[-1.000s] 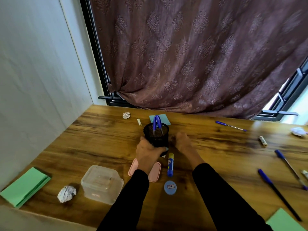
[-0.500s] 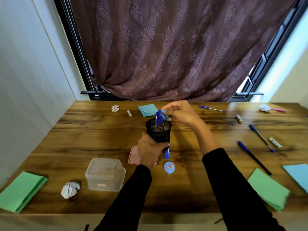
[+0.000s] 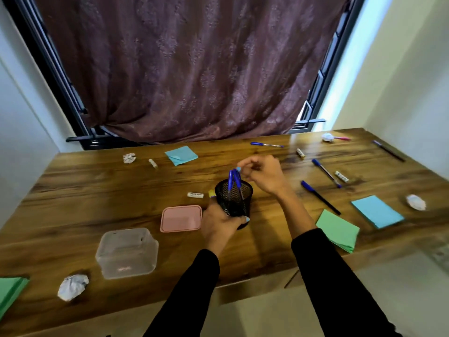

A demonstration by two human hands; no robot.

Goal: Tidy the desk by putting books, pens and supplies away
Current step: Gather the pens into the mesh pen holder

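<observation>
The left hand (image 3: 220, 221) grips the black mesh cup (image 3: 234, 200), just right of the pink lid (image 3: 181, 218). The right hand (image 3: 263, 175), fingers curled, sits above the cup by the blue pens (image 3: 234, 182) in it; whether it pinches them is unclear.

Pink lid (image 3: 181, 218) and clear box (image 3: 126, 253) crowd the desk's (image 3: 97, 190) left.

The right hand (image 3: 261, 175) is blurred, so I cannot tell if its fingers hold something. The left hand (image 3: 220, 223) hides the bottom of the black cup (image 3: 234, 199). The picture's left edge cuts the green paper stack (image 3: 9, 291).
</observation>
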